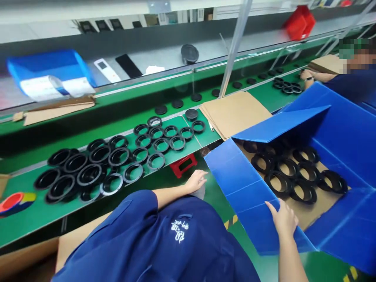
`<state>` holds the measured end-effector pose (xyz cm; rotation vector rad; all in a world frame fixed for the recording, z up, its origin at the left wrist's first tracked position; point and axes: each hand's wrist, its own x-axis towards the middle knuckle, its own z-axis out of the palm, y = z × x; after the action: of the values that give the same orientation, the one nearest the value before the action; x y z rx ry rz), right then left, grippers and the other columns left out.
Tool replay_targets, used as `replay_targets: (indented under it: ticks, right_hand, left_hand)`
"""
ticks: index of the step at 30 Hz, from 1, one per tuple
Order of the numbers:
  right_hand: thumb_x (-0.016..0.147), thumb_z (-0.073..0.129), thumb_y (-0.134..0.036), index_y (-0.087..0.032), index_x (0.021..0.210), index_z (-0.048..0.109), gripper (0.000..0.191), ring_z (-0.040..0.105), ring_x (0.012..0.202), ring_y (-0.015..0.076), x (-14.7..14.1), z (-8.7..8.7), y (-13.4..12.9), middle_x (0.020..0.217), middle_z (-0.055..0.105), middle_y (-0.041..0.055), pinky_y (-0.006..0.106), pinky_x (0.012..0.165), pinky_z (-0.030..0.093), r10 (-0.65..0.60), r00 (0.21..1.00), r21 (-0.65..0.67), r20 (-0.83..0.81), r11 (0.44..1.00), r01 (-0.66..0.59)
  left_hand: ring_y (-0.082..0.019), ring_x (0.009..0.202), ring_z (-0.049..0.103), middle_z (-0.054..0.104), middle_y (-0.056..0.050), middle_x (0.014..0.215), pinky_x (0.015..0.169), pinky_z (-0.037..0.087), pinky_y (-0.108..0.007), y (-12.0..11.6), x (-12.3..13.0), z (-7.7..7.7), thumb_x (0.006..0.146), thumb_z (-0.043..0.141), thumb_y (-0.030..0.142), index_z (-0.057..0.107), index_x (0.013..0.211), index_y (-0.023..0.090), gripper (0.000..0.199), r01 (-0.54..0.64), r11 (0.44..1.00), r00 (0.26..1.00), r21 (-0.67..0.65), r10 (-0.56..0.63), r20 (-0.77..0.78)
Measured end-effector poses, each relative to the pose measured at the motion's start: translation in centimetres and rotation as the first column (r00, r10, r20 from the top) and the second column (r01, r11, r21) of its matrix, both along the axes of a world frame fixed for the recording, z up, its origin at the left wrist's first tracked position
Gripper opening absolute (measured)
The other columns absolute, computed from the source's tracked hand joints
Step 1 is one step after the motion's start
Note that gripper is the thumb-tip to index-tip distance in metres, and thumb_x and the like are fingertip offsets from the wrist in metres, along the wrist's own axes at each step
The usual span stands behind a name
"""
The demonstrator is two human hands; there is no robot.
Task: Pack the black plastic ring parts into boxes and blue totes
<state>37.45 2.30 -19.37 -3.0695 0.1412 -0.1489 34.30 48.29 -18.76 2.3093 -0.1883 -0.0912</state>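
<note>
My right hand (284, 220) grips the near wall of a blue corrugated plastic box (249, 196), thumb on the outer side and fingers over the top edge. Inside, several black rings (304, 192) sit on a brown cardboard sheet (326, 205). In front of my body hovers my left hand (196, 182), its fingers loosely bent and apart, with nothing seen in it. It is between the green bench (199, 141) and the box. More black rings (119, 156) stand in groups along the bench to the left, some of them stacked.
A stack of cardboard sheets (237, 111) lies at the bench edge beside the box. Black discs (178, 103) line the green belt behind. Under the bench is a red stool (183, 165). A co-worker (337, 84) is at the far right. A tape roll (13, 201) lies far left.
</note>
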Motion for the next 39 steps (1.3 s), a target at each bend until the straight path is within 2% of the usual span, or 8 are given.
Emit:
replay_targets:
  ticks: [7, 12, 16, 18, 22, 27, 33, 39]
  right_hand:
    - [0.094, 0.037, -0.071, -0.008, 0.145, 0.054, 0.083, 0.06, 0.119, 0.049, -2.0, 1.8, 1.1, 0.131, 0.064, 0.0293, 0.067, 0.103, 0.039, -0.033, 0.996, 0.141, 0.081, 0.99, 0.021]
    - [0.094, 0.055, -0.053, -0.009, 0.143, 0.059, 0.066, 0.048, 0.137, 0.05, -3.1, 6.4, 6.4, 0.141, 0.054, 0.0324, 0.067, 0.109, 0.039, 0.023, 0.917, 0.144, 0.399, 0.986, -0.087]
    - [0.098, 0.055, -0.036, -0.016, 0.134, 0.065, 0.043, 0.056, 0.13, 0.0394, -2.1, 10.5, 19.3, 0.129, 0.064, 0.0237, 0.062, 0.114, 0.037, 0.219, 0.827, 0.178, 0.518, 0.918, -0.355]
    - [0.101, 0.049, -0.033, -0.017, 0.13, 0.066, 0.037, 0.058, 0.127, 0.034, -1.4, 10.8, 27.8, 0.126, 0.066, 0.0205, 0.057, 0.114, 0.039, 0.435, 0.806, 0.272, 0.401, 0.784, -0.558]
    - [0.103, 0.043, -0.03, -0.017, 0.14, 0.06, 0.042, 0.055, 0.133, 0.0269, -0.5, 8.1, 43.8, 0.152, 0.051, 0.0148, 0.041, 0.108, 0.049, 0.859, 0.504, 0.495, -0.086, 0.476, -0.727]
    - [0.098, 0.057, -0.023, -0.017, 0.156, 0.042, 0.06, 0.056, 0.129, 0.0281, -0.3, 3.6, 55.3, 0.165, 0.034, 0.0135, 0.038, 0.104, 0.051, 0.865, 0.159, 0.389, -0.476, 0.369, -0.844]
    - [0.102, 0.052, -0.021, -0.014, 0.118, 0.069, 0.024, 0.058, 0.116, 0.0272, -0.2, 4.0, 56.3, 0.124, 0.066, 0.0142, 0.038, 0.101, 0.049, 0.83, 0.201, 0.275, -0.521, 0.386, -0.88]
    - [0.098, 0.059, -0.023, -0.022, 0.103, 0.071, 0.013, 0.06, 0.102, 0.0246, 7.1, 9.5, 52.7, 0.108, 0.069, 0.0095, 0.036, 0.093, 0.05, 0.975, 0.186, 0.345, -0.119, 0.216, -0.914]
  left_hand:
    - [-0.03, 0.119, 0.059, 0.066, -0.017, 0.122, 0.11, 0.046, -0.047, 6.5, -3.1, -4.6, 0.09, 0.055, 0.014, 0.071, 0.118, 0.015, 0.031, -0.163, 0.985, 0.97, 0.063, 0.172, -0.174]
    - [-0.027, 0.116, 0.061, 0.069, -0.014, 0.117, 0.109, 0.046, -0.042, 11.2, -6.9, -6.1, 0.088, 0.056, 0.012, 0.073, 0.112, 0.018, 0.03, -0.308, 0.95, 0.915, 0.044, 0.309, -0.259]
    - [-0.029, 0.117, 0.063, 0.069, -0.016, 0.118, 0.108, 0.045, -0.041, 14.8, -10.3, -6.9, 0.091, 0.053, 0.014, 0.074, 0.11, 0.016, 0.029, -0.432, 0.901, 0.827, 0.048, 0.417, -0.376]
    - [-0.03, 0.115, 0.064, 0.07, -0.017, 0.117, 0.107, 0.045, -0.039, 16.5, -11.5, -7.2, 0.091, 0.05, 0.014, 0.075, 0.107, 0.014, 0.029, -0.477, 0.877, 0.779, 0.053, 0.45, -0.436]
    - [-0.027, 0.107, 0.069, 0.074, -0.014, 0.109, 0.1, 0.049, -0.034, 18.8, -12.5, -7.5, 0.089, 0.052, 0.015, 0.076, 0.102, 0.017, 0.027, -0.546, 0.837, 0.7, 0.032, 0.477, -0.531]
    - [-0.026, 0.098, 0.073, 0.077, -0.01, 0.1, 0.09, 0.054, -0.031, 20.1, -12.5, -7.4, 0.084, 0.059, 0.018, 0.076, 0.101, 0.02, 0.023, -0.62, 0.784, 0.632, -0.029, 0.478, -0.61]
    - [-0.026, 0.104, 0.072, 0.078, -0.009, 0.101, 0.094, 0.056, -0.033, 21.2, -13.1, -6.7, 0.08, 0.06, 0.023, 0.074, 0.097, 0.021, 0.022, -0.709, 0.693, 0.572, -0.129, 0.457, -0.681]
    - [-0.031, 0.108, 0.071, 0.077, -0.009, 0.09, 0.096, 0.056, -0.038, 22.1, -14.9, -5.7, 0.072, 0.071, 0.032, 0.069, 0.083, 0.02, 0.017, -0.871, 0.434, 0.436, -0.231, 0.463, -0.772]
